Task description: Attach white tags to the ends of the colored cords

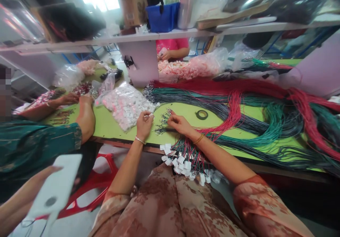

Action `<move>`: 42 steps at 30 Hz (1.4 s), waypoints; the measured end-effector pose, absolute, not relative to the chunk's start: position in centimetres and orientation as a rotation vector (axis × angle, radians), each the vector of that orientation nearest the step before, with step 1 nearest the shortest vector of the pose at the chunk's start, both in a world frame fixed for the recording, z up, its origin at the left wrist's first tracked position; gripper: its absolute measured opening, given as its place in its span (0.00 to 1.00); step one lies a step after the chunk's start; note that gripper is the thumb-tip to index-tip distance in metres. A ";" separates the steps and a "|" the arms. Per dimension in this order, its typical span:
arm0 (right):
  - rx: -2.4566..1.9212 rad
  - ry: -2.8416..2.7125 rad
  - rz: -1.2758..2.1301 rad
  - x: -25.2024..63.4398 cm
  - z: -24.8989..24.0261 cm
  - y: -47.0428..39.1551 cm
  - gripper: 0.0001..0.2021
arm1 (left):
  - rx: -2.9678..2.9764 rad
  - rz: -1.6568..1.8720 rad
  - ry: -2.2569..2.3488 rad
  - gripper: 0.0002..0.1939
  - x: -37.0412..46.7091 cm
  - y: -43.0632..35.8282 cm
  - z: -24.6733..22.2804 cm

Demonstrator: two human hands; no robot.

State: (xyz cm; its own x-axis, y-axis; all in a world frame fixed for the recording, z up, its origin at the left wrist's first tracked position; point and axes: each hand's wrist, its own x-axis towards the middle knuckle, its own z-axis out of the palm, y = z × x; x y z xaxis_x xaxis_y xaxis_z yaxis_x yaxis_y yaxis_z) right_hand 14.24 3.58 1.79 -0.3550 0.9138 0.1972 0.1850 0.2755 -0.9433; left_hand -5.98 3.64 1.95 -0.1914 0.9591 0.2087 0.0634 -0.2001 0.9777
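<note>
My left hand (145, 125) is closed in a pinch, with a small white connector housing (151, 115) at its fingertips. A plastic bag of white connector housings (123, 106) lies just beyond it on the bench. My right hand (181, 124) is closed too, its fingertips at the tipped ends of red, green and black wires (163, 123); what it pinches is too small to make out. Below my right wrist, finished-looking leads with white connectors (182, 164) hang over the bench edge. Long red wires (235, 106), green wires (276, 120) and black wires (252, 123) stretch to the right.
A roll of dark tape (202, 115) lies on the green bench top (186, 111). A shelf (186, 34) carrying a blue bin (163, 17) crosses above. A co-worker (39, 138) sits at left; a hand there holds a white device (57, 184). Another person (172, 48) works opposite.
</note>
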 end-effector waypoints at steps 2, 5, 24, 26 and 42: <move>-1.010 -1.715 1.147 13.9 2.2 3.3 0.11 | 1.112 1.434 1.132 0.15 -5.6 2.7 2.0; -0.991 -1.703 1.159 13.7 2.5 3.0 0.12 | 0.879 1.326 0.994 0.18 -5.1 1.6 1.7; -0.962 -2.020 0.620 14.1 2.5 1.9 0.03 | 0.611 1.176 0.894 0.15 -2.8 0.9 0.8; -0.957 -2.106 0.512 14.0 2.4 1.8 0.03 | 0.617 1.185 0.913 0.15 -2.5 0.8 0.6; -1.055 -2.213 0.532 14.4 1.2 1.8 0.07 | 0.705 1.348 1.109 0.20 -0.7 0.1 -0.9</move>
State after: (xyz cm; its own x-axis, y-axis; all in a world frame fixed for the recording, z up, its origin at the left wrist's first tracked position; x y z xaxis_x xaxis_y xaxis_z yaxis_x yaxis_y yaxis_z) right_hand 14.40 1.77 1.24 -0.4870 0.7956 0.3605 0.5451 0.5993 -0.5863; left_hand -0.71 0.06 -0.94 -0.1234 0.9699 -0.2101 -0.3930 0.1467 0.9078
